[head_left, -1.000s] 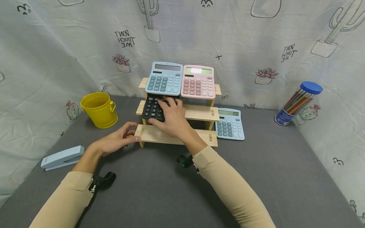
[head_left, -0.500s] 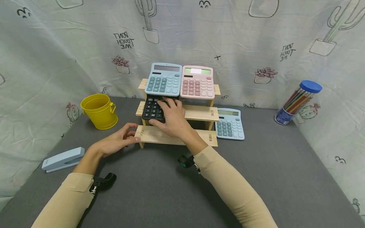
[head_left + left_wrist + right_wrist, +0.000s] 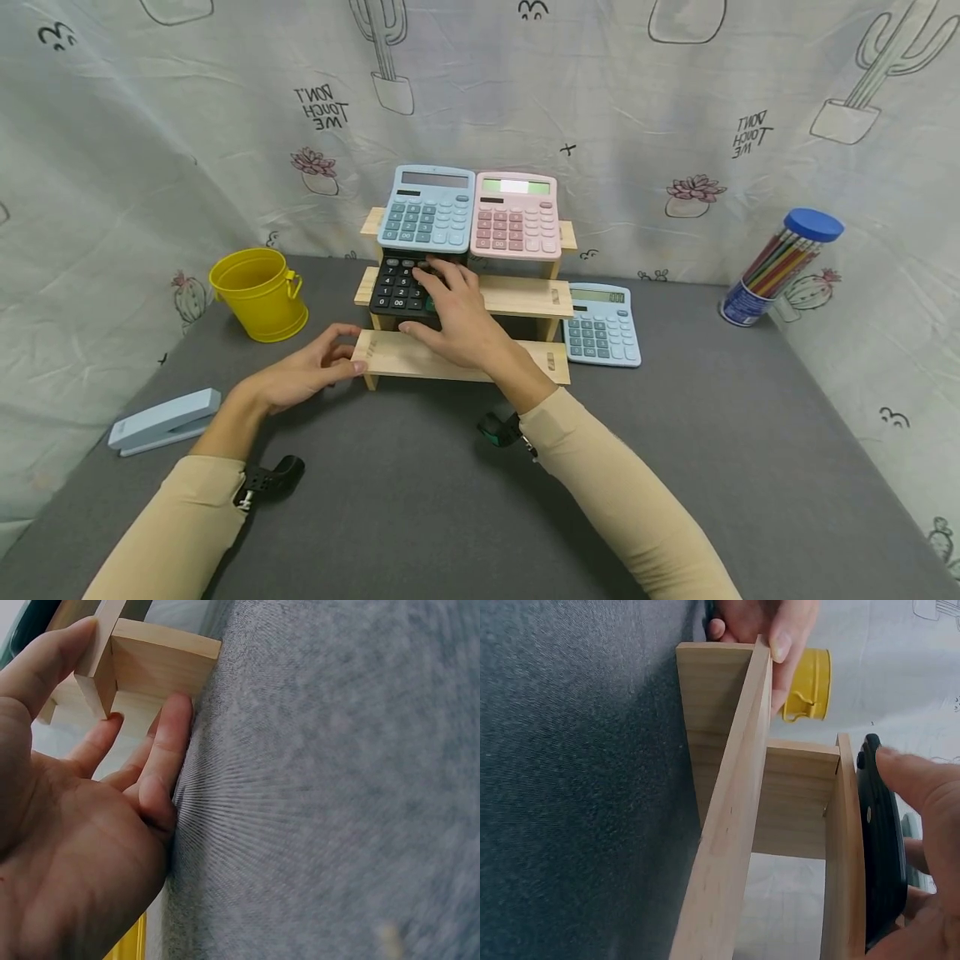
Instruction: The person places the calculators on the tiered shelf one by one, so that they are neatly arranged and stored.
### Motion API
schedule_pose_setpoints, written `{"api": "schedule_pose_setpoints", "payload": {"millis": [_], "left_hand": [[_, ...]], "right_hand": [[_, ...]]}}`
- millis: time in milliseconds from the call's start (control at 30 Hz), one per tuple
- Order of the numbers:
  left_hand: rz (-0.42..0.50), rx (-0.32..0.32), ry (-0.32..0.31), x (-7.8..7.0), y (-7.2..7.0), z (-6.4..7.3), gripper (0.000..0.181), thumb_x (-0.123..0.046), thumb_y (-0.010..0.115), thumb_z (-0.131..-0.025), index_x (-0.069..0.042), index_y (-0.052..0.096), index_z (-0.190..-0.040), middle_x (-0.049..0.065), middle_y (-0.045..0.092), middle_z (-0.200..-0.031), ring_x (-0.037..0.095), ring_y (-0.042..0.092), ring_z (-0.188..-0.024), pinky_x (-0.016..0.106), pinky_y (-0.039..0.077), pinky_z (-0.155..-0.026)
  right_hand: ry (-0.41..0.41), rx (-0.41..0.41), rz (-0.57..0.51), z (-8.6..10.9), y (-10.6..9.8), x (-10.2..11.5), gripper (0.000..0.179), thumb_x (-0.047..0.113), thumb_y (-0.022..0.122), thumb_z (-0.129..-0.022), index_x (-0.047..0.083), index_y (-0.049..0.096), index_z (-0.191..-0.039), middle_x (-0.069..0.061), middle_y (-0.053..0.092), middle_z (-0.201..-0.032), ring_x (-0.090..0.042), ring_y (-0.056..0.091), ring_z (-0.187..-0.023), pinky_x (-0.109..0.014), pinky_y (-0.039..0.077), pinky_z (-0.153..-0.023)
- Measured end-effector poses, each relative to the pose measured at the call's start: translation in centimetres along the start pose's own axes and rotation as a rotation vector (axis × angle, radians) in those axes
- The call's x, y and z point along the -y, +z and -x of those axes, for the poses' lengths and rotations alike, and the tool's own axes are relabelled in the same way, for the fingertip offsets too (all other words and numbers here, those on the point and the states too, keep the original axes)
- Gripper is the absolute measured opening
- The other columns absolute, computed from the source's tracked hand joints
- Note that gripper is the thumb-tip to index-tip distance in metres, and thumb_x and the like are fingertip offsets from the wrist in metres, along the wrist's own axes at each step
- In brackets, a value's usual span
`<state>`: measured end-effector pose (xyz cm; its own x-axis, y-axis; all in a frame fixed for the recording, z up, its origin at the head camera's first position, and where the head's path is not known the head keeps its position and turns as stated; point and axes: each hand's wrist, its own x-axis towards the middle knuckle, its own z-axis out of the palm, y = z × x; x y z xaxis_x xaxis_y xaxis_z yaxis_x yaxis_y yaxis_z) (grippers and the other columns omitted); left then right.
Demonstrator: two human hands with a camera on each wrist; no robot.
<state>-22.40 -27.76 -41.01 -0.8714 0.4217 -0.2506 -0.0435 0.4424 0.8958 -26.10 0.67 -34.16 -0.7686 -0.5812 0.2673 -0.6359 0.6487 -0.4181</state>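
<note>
A black calculator (image 3: 396, 287) lies on the left part of the middle tier of a three-step wooden rack (image 3: 525, 296). My right hand (image 3: 468, 321) is over its right side, fingers spread and fairly straight on the keys, partly hiding it. In the right wrist view, the thumb is by the edge of the black calculator (image 3: 879, 832). My left hand (image 3: 300, 379) pinches the left end of the rack's lowest board, thumb on top; the left wrist view has the fingers beneath the board (image 3: 161, 660).
A blue calculator (image 3: 427, 208) and a pink one (image 3: 516, 217) lean on the top tier. Another blue calculator (image 3: 602, 325) lies right of the rack. A yellow bucket (image 3: 262, 296) and light-blue stapler (image 3: 165, 421) are left; a pencil tub (image 3: 780, 267) is right.
My right hand has shifted slightly right and towards me, its thumb moving off the calculator's lower edge. The calculator stays on the middle tier. My left hand keeps its hold.
</note>
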Motion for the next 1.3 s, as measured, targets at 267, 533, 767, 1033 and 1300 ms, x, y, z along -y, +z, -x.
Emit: {"api": "schedule_pose_setpoints", "payload": {"millis": [267,533,767,1033,1300], "left_hand": [[-0.013,-0.013,0.007,0.1,-0.1,0.1,0.072,-0.038,0.057,-0.106,-0.014,0.012,-0.157,0.027,0.041,-0.155,0.039,0.047,-0.136,0.062,0.032,-0.115],[-0.001,-0.009,0.006,0.2,-0.1,0.1,0.073,-0.038,0.058,-0.106,-0.014,0.012,-0.157,0.027,0.040,-0.155,0.039,0.046,-0.137,0.061,0.031,-0.115],[-0.010,-0.013,0.004,0.1,-0.1,0.1,0.074,-0.038,0.058,-0.106,-0.014,0.012,-0.157,0.027,0.040,-0.155,0.040,0.045,-0.137,0.062,0.031,-0.115],[-0.003,0.000,0.005,0.1,0.4,-0.1,0.074,-0.038,0.059,-0.105,-0.014,0.013,-0.157,0.027,0.042,-0.154,0.039,0.047,-0.136,0.062,0.032,-0.114],[-0.014,-0.014,0.005,0.1,0.1,0.0,0.075,-0.039,0.059,-0.105,-0.014,0.012,-0.157,0.027,0.041,-0.155,0.040,0.046,-0.137,0.063,0.031,-0.115]], "right_hand": [[-0.038,0.009,-0.039,0.6,-0.3,-0.6,0.075,0.043,0.069,-0.099,0.014,0.036,-0.159,-0.011,0.021,-0.167,-0.035,0.013,-0.155,-0.052,0.022,-0.123],[-0.085,-0.002,-0.011,0.4,-0.8,-1.3,0.063,0.032,0.065,-0.103,0.008,0.042,-0.156,-0.015,0.031,-0.163,-0.037,0.021,-0.152,-0.049,0.020,-0.124],[-0.109,0.001,-0.009,0.6,-1.0,-1.5,0.065,0.031,0.067,-0.102,0.007,0.041,-0.156,-0.015,0.031,-0.164,-0.037,0.019,-0.153,-0.049,0.018,-0.124],[-0.209,-0.038,0.020,3.6,-1.4,-2.8,0.067,0.028,0.073,-0.098,0.006,0.044,-0.154,-0.017,0.030,-0.165,-0.040,0.014,-0.156,-0.047,0.012,-0.127],[-0.257,-0.068,0.064,6.4,-2.8,-4.2,0.061,0.027,0.073,-0.098,0.008,0.050,-0.151,-0.016,0.032,-0.165,-0.039,0.015,-0.156,-0.050,0.013,-0.126]]}}
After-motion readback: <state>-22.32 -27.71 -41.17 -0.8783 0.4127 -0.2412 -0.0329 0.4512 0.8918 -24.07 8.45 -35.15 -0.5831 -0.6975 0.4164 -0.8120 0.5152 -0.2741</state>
